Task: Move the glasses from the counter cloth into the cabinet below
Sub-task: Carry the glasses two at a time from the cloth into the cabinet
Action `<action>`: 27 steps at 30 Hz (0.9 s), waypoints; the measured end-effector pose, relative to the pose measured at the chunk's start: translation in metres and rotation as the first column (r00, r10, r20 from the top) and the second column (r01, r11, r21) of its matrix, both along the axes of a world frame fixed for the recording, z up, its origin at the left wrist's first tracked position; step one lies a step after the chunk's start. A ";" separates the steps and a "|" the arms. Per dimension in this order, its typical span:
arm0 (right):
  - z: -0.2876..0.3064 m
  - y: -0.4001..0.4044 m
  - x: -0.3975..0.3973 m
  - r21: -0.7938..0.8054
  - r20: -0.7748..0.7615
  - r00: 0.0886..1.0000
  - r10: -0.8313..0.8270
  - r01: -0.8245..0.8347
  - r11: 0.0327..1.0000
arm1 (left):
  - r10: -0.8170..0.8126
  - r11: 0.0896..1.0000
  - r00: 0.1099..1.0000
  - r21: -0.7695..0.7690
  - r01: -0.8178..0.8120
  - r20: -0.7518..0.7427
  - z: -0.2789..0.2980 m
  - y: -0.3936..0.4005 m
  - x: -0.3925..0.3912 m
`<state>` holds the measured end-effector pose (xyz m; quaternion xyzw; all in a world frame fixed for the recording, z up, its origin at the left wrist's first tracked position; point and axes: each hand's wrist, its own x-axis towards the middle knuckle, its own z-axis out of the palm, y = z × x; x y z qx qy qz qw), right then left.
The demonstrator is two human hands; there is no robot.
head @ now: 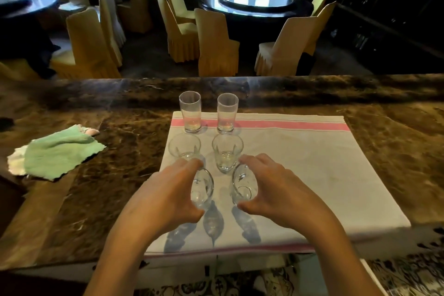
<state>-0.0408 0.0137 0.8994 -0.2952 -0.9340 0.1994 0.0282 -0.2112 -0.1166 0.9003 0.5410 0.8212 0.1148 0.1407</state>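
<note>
Glasses on the cloth [300, 163]: left hand [163, 194] clasps one [203, 190]; right hand [276, 190] clasps another [241, 186], palms facing inward.

6 glasses [227, 156], 2 cloths [300, 175]

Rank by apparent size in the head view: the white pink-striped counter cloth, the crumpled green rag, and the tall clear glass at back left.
1. White pink-striped counter cloth, clearly largest.
2. Crumpled green rag.
3. Tall clear glass at back left, smallest; it is also farthest away.
</note>
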 end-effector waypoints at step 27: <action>-0.054 -0.024 -0.020 -0.051 0.134 0.990 0.032 -0.025 0.998 | 0.044 0.998 0.986 -0.045 -0.037 0.163 -0.061 -0.020 -0.027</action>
